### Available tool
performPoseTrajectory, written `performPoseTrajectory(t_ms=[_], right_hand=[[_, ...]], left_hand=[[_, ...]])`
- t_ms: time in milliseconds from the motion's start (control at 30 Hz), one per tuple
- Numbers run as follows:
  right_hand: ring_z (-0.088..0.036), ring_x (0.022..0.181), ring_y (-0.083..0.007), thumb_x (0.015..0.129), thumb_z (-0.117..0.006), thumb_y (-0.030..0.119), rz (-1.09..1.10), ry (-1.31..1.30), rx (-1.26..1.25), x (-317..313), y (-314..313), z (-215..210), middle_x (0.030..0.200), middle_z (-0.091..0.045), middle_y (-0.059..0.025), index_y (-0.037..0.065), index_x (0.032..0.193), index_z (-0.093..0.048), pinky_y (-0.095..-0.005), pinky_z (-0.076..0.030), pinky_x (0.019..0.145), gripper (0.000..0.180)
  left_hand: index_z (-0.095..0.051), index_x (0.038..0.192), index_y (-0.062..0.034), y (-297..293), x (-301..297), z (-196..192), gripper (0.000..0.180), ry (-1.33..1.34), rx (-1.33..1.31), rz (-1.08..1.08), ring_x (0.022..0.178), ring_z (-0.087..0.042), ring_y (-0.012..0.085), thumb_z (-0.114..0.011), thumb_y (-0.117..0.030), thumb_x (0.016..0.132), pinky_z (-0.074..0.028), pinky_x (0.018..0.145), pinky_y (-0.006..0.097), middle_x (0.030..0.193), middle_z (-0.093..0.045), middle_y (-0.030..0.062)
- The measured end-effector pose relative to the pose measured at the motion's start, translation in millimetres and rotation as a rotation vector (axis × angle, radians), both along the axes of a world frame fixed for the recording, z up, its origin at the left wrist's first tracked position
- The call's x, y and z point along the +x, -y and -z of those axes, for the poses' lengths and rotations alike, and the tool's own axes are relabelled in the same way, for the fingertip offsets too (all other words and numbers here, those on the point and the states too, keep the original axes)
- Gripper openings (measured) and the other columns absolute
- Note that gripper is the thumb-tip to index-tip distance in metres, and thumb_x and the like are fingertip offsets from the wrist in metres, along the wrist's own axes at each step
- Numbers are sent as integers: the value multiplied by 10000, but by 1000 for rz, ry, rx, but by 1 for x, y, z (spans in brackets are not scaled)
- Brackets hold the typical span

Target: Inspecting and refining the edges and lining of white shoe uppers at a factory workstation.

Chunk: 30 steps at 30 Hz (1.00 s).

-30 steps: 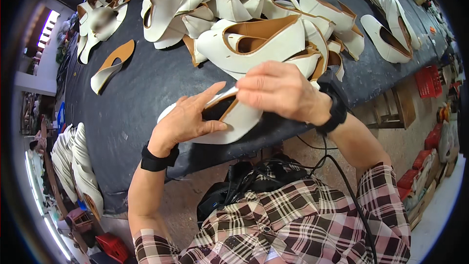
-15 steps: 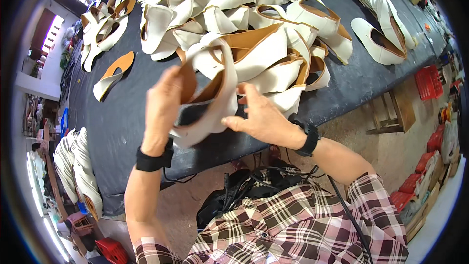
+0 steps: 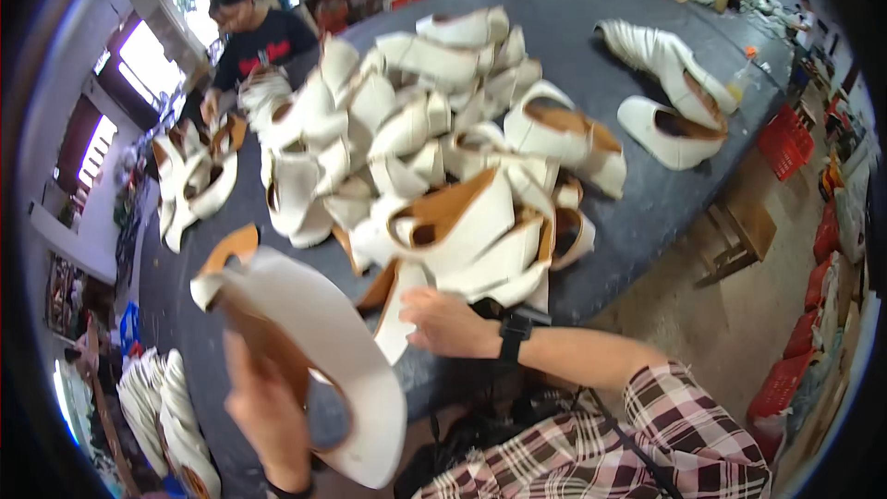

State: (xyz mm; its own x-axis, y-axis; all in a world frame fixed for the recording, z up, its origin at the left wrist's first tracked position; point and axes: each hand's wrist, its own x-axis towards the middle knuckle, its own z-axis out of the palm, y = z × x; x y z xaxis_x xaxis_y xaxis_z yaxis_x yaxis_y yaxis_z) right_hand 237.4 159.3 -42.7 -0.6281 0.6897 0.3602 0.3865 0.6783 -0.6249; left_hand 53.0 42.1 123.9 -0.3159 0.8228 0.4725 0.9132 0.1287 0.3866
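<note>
My left hand [image 3: 268,411], blurred, is closed on a white shoe upper [image 3: 356,365] with a tan lining. The upper is raised over the near left of the table, its opening facing left. My right hand [image 3: 448,323] has its fingers curled on another white upper piece [image 3: 395,325] at the near edge of a heap of white shoe uppers [image 3: 407,120]. Its fingertips are partly hidden. A small tan-and-white upper [image 3: 236,245] lies behind the one in my left hand and is partly covered by it.
The dark table [image 3: 619,249] bears a smaller bunch of uppers [image 3: 199,185] at left and a nested row [image 3: 670,65] at right. More stacked uppers [image 3: 157,416] stand at the near left. Across the table sits a person [image 3: 263,37]. A wooden stool [image 3: 739,236] and red crates [image 3: 785,143] are at right.
The upper moved left and nearer in my left hand. My right hand came off it and closed on another piece by the heap. The view tilted up, bringing the person into sight.
</note>
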Motion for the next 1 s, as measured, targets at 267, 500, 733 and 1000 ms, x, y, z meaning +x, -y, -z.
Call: performPoseTrajectory(t_ms=[267,500,733,1000], right_hand=[[-371,1276,-259,758,-734,364,-282,-389,-712,15,24,-87,1368,-331,-210,-30,1380,-187,-369,-345,1028,917],[-543,976,-381,779,-546,3,189,-564,-107,-12,25,-74,1046,-566,-212,-14,1196,-455,-421,-447,848,428],[-616,781,-293,827,-593,37,-22,-509,-229,1,26,-66,880,-619,-143,25,1011,-584,-349,-501,662,185],[-581,676,-204,832,-644,152,-138,-349,-474,6,27,-50,760,-607,-106,2,899,-647,-300,-463,613,164]], left_hand=[[-408,1356,-86,14,35,92,519,221,35,56,582,-615,340,-466,11,849,-450,515,390,715,-596,225],[-369,1375,-100,6,69,83,564,363,-24,206,706,-637,360,-506,-3,836,-492,608,376,923,-625,232],[-514,1192,-15,-11,34,67,424,179,116,365,995,-589,341,-561,62,778,-478,827,371,1076,-590,197],[-610,1029,2,8,26,98,176,946,-189,337,727,-567,67,-606,-83,875,-471,669,216,778,-639,21]])
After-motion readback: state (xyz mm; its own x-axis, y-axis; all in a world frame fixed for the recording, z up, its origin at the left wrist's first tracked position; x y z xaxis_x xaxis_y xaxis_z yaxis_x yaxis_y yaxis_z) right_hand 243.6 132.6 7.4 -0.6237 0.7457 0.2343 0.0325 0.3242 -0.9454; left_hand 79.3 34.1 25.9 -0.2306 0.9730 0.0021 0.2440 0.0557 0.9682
